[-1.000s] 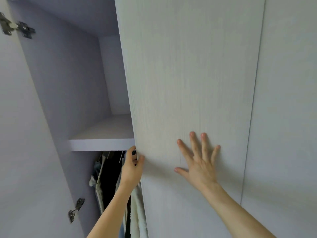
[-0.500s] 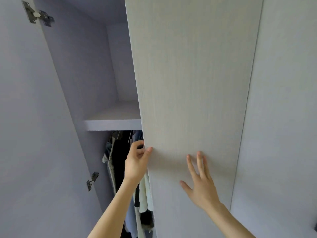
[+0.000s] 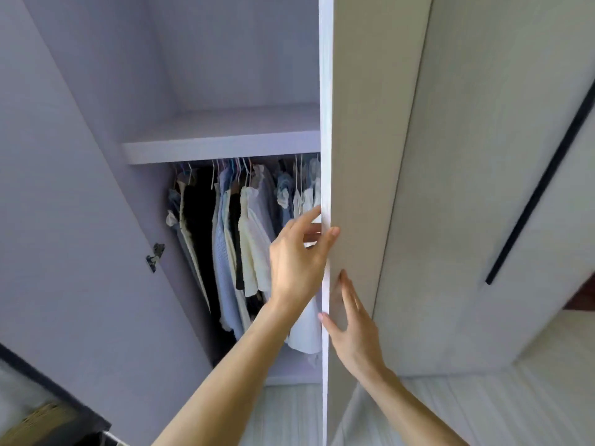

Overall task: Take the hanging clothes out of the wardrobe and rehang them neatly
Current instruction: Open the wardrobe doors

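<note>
The wardrobe (image 3: 225, 75) stood open in front of me. Its right door (image 3: 370, 156) was turned almost edge-on. The left hand (image 3: 296, 262) gripped that door's edge, fingers curled behind it and the thumb tip on the outer face. Just below, the right hand (image 3: 351, 326) lay flat on the face, fingers straight and close together.

Beyond the left fingers, under the shelf (image 3: 222, 146), hung the clothes (image 3: 244, 236). They were packed tight, pale shirts among dark pieces, and the rightmost were hidden behind the door edge. I judged them light, soft and limp, apt to slip off if tugged by the cloth. The better hold looked to be the hooks (image 3: 214, 175) of the hangers, above the fingertips, lifted off a few at a time.

A pale floor (image 3: 289, 413) showed below the wrists. A neighbouring door (image 3: 483, 156) stood to the right of the right fingers, and a small hinge (image 3: 154, 257) sat well left of the left ones.
</note>
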`<state>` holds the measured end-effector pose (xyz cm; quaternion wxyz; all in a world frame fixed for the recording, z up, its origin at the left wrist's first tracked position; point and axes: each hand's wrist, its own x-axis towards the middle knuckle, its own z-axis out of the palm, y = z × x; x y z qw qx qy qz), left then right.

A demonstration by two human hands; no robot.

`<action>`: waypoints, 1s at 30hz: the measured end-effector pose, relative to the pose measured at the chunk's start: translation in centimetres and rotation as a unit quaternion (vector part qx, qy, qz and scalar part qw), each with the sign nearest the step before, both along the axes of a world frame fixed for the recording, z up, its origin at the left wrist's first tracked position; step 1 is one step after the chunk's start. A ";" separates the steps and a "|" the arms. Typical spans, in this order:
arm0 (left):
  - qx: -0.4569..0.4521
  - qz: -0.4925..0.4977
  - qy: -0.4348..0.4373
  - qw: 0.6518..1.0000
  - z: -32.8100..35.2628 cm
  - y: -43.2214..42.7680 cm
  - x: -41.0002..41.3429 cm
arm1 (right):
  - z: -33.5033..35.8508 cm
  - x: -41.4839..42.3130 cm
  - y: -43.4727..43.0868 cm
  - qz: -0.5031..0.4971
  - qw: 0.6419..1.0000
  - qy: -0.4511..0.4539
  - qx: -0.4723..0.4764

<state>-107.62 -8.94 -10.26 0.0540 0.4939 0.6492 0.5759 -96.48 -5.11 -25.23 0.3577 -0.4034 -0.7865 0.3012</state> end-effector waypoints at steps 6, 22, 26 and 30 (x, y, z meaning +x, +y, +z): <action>-0.054 -0.122 0.099 0.986 -1.0 -0.4 2.4 | -1.4 4.7 -2.1 -0.061 0.998 0.006 -0.016; 0.030 -0.105 0.307 0.946 -6.2 3.2 14.2 | -2.6 17.4 0.5 -0.099 0.993 0.025 -0.058; 0.016 -0.103 0.302 0.948 -6.7 3.9 15.6 | -1.5 19.3 0.7 -0.083 0.993 -0.002 -0.080; -0.042 -0.115 0.343 0.931 -8.0 3.8 15.0 | -0.8 21.4 0.4 -0.072 0.993 -0.014 -0.090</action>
